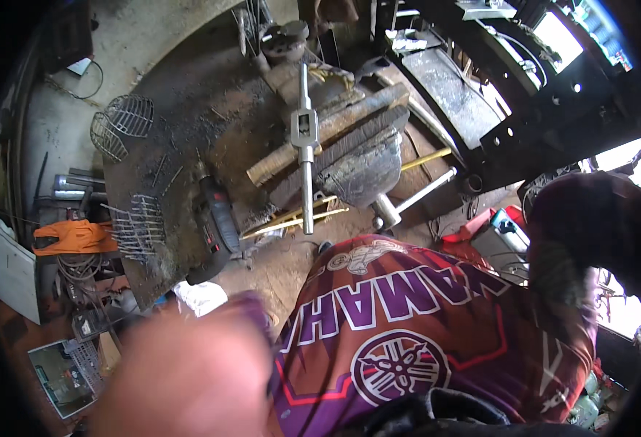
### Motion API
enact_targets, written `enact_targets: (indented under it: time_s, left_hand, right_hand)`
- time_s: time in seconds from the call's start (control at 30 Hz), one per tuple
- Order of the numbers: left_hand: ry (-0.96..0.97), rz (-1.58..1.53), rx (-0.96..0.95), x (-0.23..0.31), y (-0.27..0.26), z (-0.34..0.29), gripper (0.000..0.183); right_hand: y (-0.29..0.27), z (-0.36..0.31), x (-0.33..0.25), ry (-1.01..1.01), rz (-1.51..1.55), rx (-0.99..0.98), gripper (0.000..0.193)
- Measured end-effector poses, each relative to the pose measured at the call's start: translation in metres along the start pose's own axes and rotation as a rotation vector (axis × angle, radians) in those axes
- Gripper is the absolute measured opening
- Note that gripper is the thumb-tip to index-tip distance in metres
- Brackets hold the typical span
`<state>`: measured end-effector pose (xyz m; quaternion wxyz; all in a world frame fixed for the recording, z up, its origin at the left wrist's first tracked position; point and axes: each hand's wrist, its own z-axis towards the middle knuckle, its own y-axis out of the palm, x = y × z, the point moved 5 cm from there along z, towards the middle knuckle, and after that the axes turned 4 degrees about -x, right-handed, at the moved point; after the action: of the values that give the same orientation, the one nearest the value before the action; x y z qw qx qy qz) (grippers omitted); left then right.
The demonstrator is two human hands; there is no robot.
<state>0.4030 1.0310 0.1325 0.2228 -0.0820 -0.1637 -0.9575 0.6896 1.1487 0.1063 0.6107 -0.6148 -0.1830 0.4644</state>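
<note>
Close in at the lower left, my left hand (189, 375) is a large blur; its fingers cannot be made out, nor whether it holds anything. At the right side a dark sleeve (590, 211) and a patch of forearm (564, 273) show, but no right hand can be made out. Ahead of me a silver tap wrench (305, 130) extends lengthwise over a bench vise (364, 171), away from both arms. Pale wooden boards (327, 135) lie along the vise jaws. Left of the vise, a dark power drill (220, 218) lies on the workbench.
Metal shavings litter the dark workbench (182, 138). Wire baskets (127, 120) and a wire rack (140, 226) sit along its left edge. An orange cloth (76, 237) hangs beyond. The vise handle (426, 191) sticks out rightward. A dark perforated steel frame (539, 142) stands at the right.
</note>
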Motion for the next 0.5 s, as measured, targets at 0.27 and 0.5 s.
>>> enact_targets:
  time_s: [0.27,0.5]
  left_hand:
    - [-0.433,-0.406,-0.418,-0.106,0.023,-0.08,0.028]
    - [-0.532,-0.304,-0.621,-0.106,0.018,-0.08,0.019]
  right_hand:
    - [0.033,-0.023,0.014,-0.395,0.809,0.788,0.039]
    - [0.089,0.009,0.043,-0.108,0.964,0.801,0.036]
